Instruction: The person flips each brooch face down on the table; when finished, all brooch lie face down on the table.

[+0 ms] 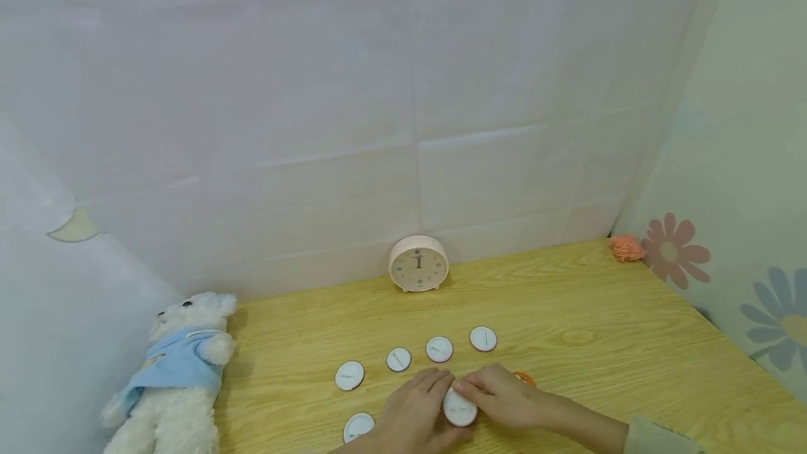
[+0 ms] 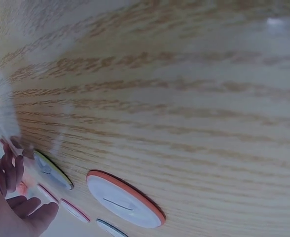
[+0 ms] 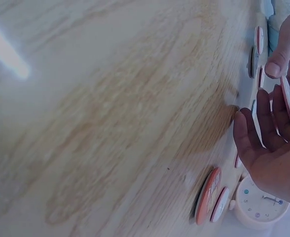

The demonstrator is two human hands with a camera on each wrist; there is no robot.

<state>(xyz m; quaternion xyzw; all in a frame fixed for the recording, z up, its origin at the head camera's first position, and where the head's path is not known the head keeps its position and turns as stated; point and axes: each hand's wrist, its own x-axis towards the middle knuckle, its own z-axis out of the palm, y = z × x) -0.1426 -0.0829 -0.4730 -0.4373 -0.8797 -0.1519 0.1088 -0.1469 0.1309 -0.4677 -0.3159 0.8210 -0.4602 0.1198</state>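
A round pin-back badge (image 1: 460, 407), its white back facing up, is held between both hands. My right hand (image 1: 509, 398) pinches its upper right edge, the thumb lying on the white back. Round its left and lower edge my left hand (image 1: 412, 405) grips it, the thumb below. In the right wrist view the badge (image 3: 287, 98) shows edge-on with a reddish rim, off the table. Loosely bent right fingers (image 3: 271, 123) hang beneath it. The left wrist view shows the left hand (image 2: 24, 217) at the lower corner, with right fingers (image 2: 9, 168) above.
Several white-backed badges lie on the wooden table, among them one at the left (image 1: 349, 375) and one nearer (image 1: 359, 427). An orange badge (image 1: 525, 378) sits partly behind the right hand. Around stand a pink clock (image 1: 419, 268), a plush bear (image 1: 183, 377) and coral yarn (image 1: 627, 248).
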